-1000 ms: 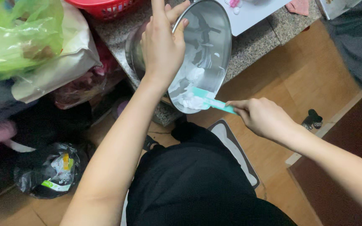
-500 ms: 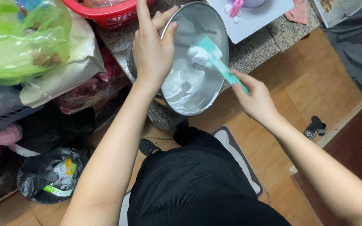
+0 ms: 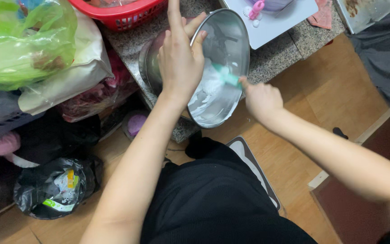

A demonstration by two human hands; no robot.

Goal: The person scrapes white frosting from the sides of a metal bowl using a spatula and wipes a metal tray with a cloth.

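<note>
A speckled grey granite counter (image 3: 274, 56) is running across the top of the view, its edge hanging over a warm brown wooden floor (image 3: 335, 95). A red plastic basket (image 3: 123, 11) is sitting at the counter's back edge, and a white board (image 3: 276, 22) with a small pink ornament is lying to the right of the bowl. On the left, a green plastic bag (image 3: 21, 43) is bulging above a white sack, and a knotted black rubbish bag (image 3: 57, 185) is slumping on the floor below. A dark mat with a pale border (image 3: 253, 165) is lying by the person's black-clad lap.

A stainless steel mixing bowl (image 3: 229, 40) is standing tilted on the counter's front edge, its mouth tipping toward the person, its inside shining and smeared low down with white cream (image 3: 208, 90). The left hand (image 3: 180, 61) is gripping the bowl's near rim, fingers pressed together along the edge and the index finger pointing up. The right hand (image 3: 260, 99) is pinching the handle of a teal silicone spatula (image 3: 225, 75), fingers closed around it, with the blade lying in the cream.
</note>
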